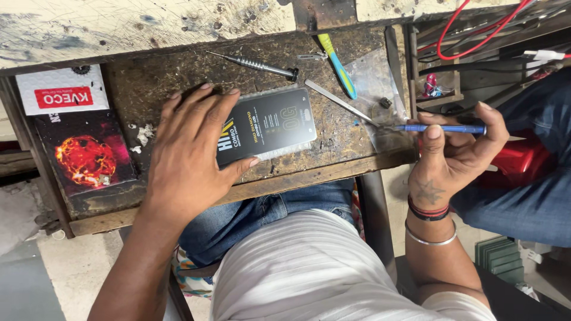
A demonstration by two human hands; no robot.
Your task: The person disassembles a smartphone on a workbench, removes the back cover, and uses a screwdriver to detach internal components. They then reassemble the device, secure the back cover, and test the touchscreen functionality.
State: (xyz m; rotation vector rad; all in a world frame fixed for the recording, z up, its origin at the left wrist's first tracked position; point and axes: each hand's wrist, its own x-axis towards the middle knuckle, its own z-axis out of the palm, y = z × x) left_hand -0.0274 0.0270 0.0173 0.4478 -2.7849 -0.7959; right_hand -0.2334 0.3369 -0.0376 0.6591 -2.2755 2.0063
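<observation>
left hand: fingers spread flat, pressing the black package on the counter | right hand: right of package, closed around blue screwdriver | beyond package: silver screwdriver, metal spudger, yellow-blue tool

Left hand: I see it palm down, fingers spread and extended forward, thumb splayed out to the side, forearm running in bare from the lower left. The hand lies flat, nothing closed in its grip. Right hand: palm turned up toward the camera, wrist bent back, forearm rising from the lower right. Thumb and curled fingers pinch together at the top in a closed grip. Bands circle the right wrist.
</observation>
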